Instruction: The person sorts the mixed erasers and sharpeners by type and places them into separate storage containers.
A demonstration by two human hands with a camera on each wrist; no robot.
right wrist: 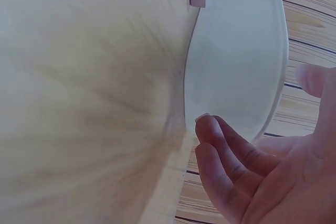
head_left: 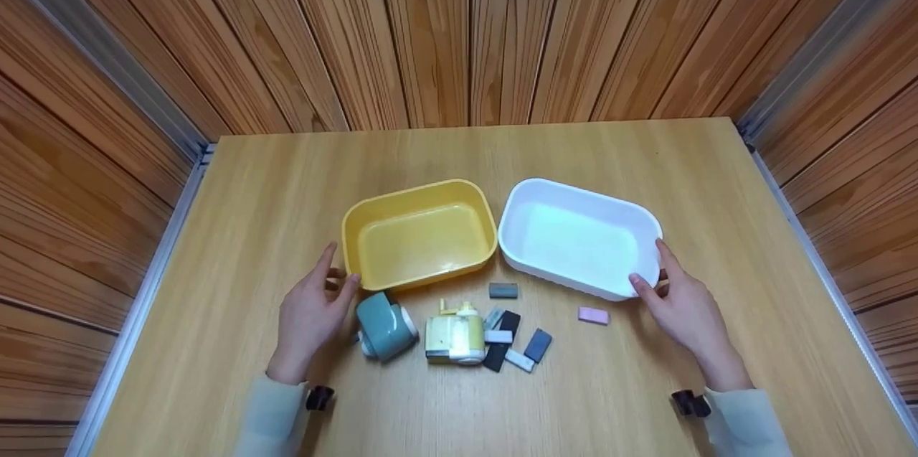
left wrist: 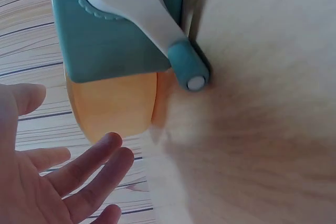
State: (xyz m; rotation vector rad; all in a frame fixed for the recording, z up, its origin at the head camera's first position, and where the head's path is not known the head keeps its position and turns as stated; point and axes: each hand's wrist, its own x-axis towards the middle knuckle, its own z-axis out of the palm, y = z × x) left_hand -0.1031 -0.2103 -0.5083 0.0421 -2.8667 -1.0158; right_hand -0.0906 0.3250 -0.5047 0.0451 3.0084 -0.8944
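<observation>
Hands (head_left: 310, 317) (head_left: 685, 310) apart, astride 2 bins (head_left: 423, 245) (head_left: 579, 240)

Left sleeve (head_left: 274, 415), lower left; right sleeve (head_left: 747, 422), lower right: pale, plain — small dark wrist unit (head_left: 320, 398) at each cuff.

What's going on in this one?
A person's left grip is at the outer end of the yellow tray, and the right grip at that of the white tray; contact is hard to tell. Nearer the person, a teal crank device, a pale yellow crank device and small blocks lie on the table, outside both trays.
</observation>
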